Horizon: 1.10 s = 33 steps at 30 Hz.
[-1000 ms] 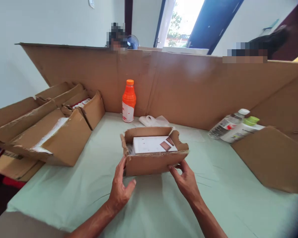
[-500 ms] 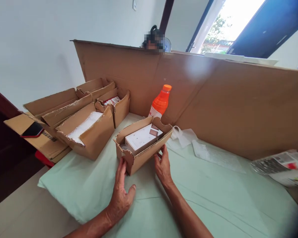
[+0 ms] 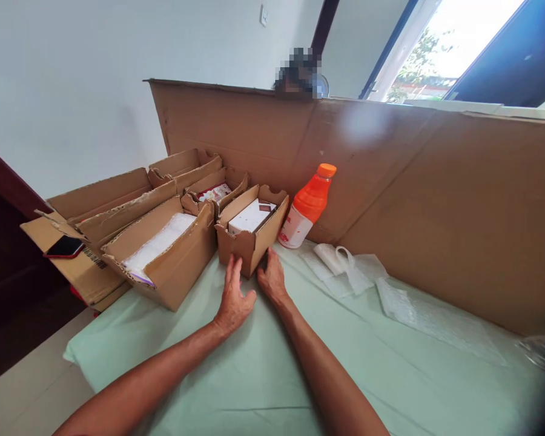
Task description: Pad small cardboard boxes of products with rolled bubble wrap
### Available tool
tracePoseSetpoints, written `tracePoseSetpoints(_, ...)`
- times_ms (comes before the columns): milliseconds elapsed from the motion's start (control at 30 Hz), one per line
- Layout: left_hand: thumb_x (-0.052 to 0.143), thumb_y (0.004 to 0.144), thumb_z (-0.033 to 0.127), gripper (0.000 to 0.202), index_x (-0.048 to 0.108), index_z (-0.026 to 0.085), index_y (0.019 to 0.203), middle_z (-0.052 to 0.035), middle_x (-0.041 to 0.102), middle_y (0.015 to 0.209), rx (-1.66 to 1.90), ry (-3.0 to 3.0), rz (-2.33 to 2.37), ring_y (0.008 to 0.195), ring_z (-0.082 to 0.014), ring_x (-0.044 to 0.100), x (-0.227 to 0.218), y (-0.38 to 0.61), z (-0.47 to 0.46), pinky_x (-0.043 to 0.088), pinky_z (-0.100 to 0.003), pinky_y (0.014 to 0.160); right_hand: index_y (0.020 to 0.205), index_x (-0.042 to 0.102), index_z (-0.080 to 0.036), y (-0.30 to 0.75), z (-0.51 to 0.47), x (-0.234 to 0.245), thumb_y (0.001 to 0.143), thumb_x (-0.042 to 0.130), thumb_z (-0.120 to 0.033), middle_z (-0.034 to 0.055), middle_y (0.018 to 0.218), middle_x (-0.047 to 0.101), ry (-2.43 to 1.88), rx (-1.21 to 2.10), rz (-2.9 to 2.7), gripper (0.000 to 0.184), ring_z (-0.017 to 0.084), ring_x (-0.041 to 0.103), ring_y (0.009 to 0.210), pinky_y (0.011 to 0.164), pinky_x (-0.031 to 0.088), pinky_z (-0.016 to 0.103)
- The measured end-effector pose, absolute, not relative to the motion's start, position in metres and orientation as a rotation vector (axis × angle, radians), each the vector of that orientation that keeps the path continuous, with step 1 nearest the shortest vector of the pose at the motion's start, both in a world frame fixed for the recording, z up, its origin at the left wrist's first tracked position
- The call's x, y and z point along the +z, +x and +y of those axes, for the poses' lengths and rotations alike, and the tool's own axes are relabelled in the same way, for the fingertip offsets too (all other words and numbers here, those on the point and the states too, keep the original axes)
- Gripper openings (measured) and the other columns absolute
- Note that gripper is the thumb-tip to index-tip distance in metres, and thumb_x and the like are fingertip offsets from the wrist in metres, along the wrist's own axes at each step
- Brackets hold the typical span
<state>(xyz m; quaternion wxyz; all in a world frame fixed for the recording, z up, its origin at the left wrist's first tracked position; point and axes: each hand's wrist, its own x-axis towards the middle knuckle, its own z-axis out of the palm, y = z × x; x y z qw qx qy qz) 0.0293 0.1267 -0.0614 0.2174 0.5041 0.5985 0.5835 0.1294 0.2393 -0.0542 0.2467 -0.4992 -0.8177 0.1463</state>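
A small open cardboard box (image 3: 245,245) holding a white carton (image 3: 249,218) stands on the pale green sheet, pushed up beside a larger open box (image 3: 181,266). My left hand (image 3: 234,297) rests with fingers spread against the small box's near left corner. My right hand (image 3: 272,280) touches its near right corner, fingers flat against the side. Neither hand wraps round anything. An orange bottle (image 3: 309,204) leans just right of the small box.
More open cardboard boxes (image 3: 118,200) stand in a row at the left, with a red phone (image 3: 64,247) on a flap. A tall cardboard wall (image 3: 436,200) runs along the back. Clear plastic wrapping (image 3: 345,263) lies to the right. A person's head shows behind the wall.
Both hands have slid the small box away and to the left, up against the larger box and the orange bottle. The view has turned left.
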Motion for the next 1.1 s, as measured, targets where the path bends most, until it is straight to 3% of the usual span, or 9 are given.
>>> tracePoseSetpoints(200, 0.061, 0.075, 0.011, 0.080, 0.038, 0.020, 0.151, -0.0171, 0.021, 0.167, 1.689, 1.401, 1.697, 0.153, -0.0341, 0.027, -0.075, 0.018, 0.182, 0.042, -0.052, 0.115, 0.146, 0.049, -0.008, 0.120, 0.242, -0.044, 0.094, 0.048, -0.028, 0.0203, 0.154, 0.047, -1.494, 0.363, -2.369, 0.055, 0.034, 0.036, 0.146, 0.116, 0.032, 0.047)
tracePoseSetpoints(400, 0.059, 0.079, 0.012, 0.069, 0.046, 0.019, 0.146, -0.0179, 0.036, 0.159, 1.712, 1.355, 1.712, 0.144, -0.0313, 0.044, -0.090, 0.013, 0.185, 0.050, -0.046, 0.108, 0.147, 0.048, -0.009, 0.119, 0.236, -0.040, 0.102, 0.042, -0.035, 0.0177, 0.156, 0.045, -1.513, 0.276, -2.443, 0.053, 0.032, 0.034, 0.147, 0.116, 0.029, 0.045)
tracePoseSetpoints(600, 0.059, 0.075, 0.009, 0.065, 0.052, 0.017, 0.139, -0.0191, 0.040, 0.155, 1.751, 1.347, 1.729, 0.138, -0.0315, 0.050, -0.093, 0.013, 0.188, 0.053, -0.046, 0.104, 0.147, 0.048, -0.007, 0.116, 0.238, -0.044, 0.102, 0.044, -0.035, 0.0190, 0.155, 0.046, -1.524, 0.208, -2.463, 0.054, 0.033, 0.036, 0.146, 0.115, 0.031, 0.045)
tracePoseSetpoints(800, 0.061, 0.075, 0.013, 0.062, 0.052, 0.016, 0.136, -0.0212, 0.043, 0.150, 1.734, 1.366, 1.717, 0.128, -0.0313, 0.056, -0.093, 0.006, 0.187, 0.056, -0.045, 0.098, 0.148, 0.049, -0.013, 0.114, 0.227, -0.046, 0.103, 0.041, -0.040, 0.0150, 0.156, 0.045, -1.524, 0.171, -2.447, 0.052, 0.030, 0.035, 0.146, 0.116, 0.030, 0.043)
tracePoseSetpoints(1100, 0.057, 0.074, 0.017, 0.057, 0.053, 0.014, 0.131, -0.0149, 0.056, 0.120, 1.648, 1.413, 1.806, 0.099, -0.0231, 0.065, -0.088, -0.001, 0.180, 0.058, -0.041, 0.088, 0.148, 0.049, -0.019, 0.173, 0.134, -0.044, 0.101, 0.047, -0.049, 0.0141, 0.158, 0.043, -1.531, 0.139, -2.486, 0.055, 0.031, 0.036, 0.147, 0.118, 0.029, 0.046)
